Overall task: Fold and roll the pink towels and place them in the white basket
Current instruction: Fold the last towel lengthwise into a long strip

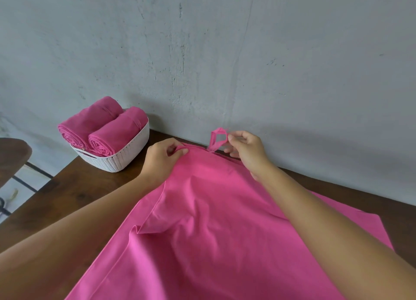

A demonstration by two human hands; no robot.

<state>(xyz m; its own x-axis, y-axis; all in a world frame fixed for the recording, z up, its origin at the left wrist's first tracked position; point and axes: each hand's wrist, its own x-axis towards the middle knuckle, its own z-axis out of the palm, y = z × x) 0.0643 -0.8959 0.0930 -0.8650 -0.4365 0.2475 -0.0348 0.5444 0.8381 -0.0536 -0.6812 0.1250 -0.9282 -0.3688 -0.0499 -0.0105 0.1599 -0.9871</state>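
Now: 2 rolled towels (90, 122) in 1 basket (126, 158); left hand (162, 158) pinches 1 flat towel (213, 221); right hand (247, 151) pinches its loop (212, 141)

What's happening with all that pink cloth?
A person is working on a pink towel spread over the wooden table. Their left hand pinches the towel's far edge, and their right hand pinches a small loop sewn there. Two rolled towels already lie side by side in the white basket by the wall.
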